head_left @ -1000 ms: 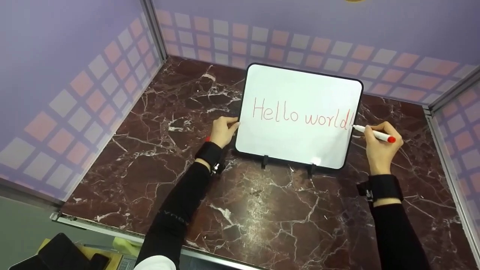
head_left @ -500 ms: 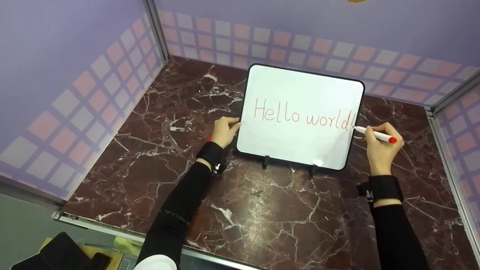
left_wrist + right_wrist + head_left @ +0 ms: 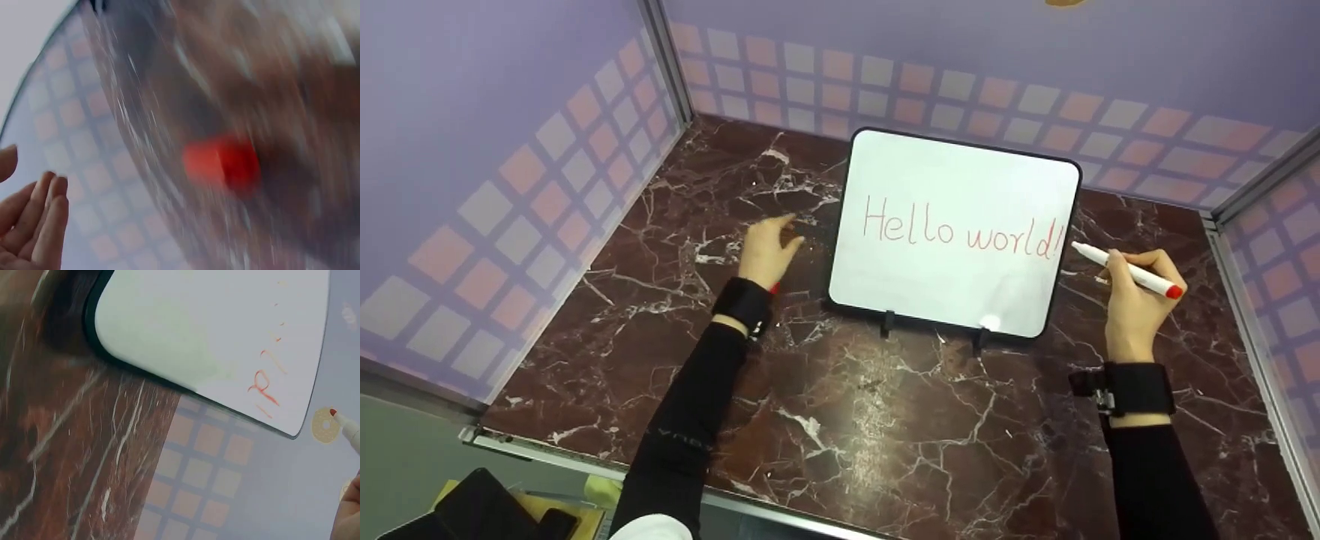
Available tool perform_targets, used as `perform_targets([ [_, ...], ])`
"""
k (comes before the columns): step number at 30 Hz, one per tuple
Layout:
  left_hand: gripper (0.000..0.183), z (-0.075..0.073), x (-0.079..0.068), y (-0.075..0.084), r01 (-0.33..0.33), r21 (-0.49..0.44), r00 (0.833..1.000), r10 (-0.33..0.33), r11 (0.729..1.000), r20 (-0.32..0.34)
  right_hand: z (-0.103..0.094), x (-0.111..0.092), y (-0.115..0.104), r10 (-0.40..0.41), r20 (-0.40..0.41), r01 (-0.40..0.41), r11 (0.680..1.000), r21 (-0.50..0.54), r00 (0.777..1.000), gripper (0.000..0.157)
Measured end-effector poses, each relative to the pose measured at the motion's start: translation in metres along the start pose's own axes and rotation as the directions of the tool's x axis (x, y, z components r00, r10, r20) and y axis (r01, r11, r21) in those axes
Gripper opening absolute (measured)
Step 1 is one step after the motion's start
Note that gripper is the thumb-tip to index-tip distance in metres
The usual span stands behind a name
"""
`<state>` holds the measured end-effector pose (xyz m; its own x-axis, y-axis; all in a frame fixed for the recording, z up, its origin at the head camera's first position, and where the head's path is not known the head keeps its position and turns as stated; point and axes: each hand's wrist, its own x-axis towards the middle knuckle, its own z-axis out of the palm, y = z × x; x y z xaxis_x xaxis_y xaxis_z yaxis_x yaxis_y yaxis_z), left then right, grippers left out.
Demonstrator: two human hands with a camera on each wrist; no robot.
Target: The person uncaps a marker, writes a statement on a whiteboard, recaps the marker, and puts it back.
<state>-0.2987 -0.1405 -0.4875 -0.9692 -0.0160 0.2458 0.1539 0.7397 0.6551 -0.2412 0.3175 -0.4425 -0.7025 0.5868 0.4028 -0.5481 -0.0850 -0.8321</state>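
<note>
A black-framed whiteboard (image 3: 937,277) leans back on small black feet, with "Hello world!" written across it in red. My right hand (image 3: 1140,315), just off its right edge, pinches a white marker (image 3: 1140,277) with a red end. The marker's uncapped red tip (image 3: 333,412) shows in the right wrist view, apart from the board. To the left of the board, my left hand (image 3: 765,251) holds nothing, its fingers loosely bent and thumb apart. A small red piece that looks like the marker's cap (image 3: 219,163) lies on the table, blurred in the left wrist view.
The brown marble-patterned table (image 3: 877,450) is closed in by purple panels (image 3: 510,112) with pink and white squares. Below its front edge at lower left are dark objects (image 3: 484,502) on a yellow surface.
My left hand has let go of the board's left edge and moved left. My right hand has drawn the marker away from the board, slightly right and down.
</note>
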Motion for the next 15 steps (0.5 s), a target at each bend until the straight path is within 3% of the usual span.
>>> perform_targets([
  [2,0.051,-0.009,-0.002,-0.007,0.04,0.085,0.999,-0.041,0.996,0.006,0.0,-0.003,-0.001,0.027,-0.011,-0.026,0.999,0.039,1.0,0.017],
  [4,0.057,-0.015,-0.006,-0.011,0.099,0.175,0.992,-0.11,0.98,0.057,0.001,-0.005,-0.001,0.049,-0.02,-0.047,0.996,0.072,0.999,0.018],
  [9,0.057,-0.013,-0.018,-0.018,0.181,0.372,0.938,-0.274,0.91,0.213,0.004,-0.011,-0.002,0.078,-0.032,-0.074,0.99,0.123,0.996,0.019],
  [12,0.044,-0.007,-0.023,-0.023,0.19,0.397,0.919,-0.305,0.898,0.25,0.005,-0.013,0.0,0.078,-0.031,-0.074,0.992,0.101,0.996,0.018],
  [15,0.03,-0.004,-0.026,-0.027,0.173,0.385,0.924,-0.284,0.907,0.254,0.007,-0.015,0.0,0.075,-0.031,-0.072,0.994,0.084,0.997,0.018],
])
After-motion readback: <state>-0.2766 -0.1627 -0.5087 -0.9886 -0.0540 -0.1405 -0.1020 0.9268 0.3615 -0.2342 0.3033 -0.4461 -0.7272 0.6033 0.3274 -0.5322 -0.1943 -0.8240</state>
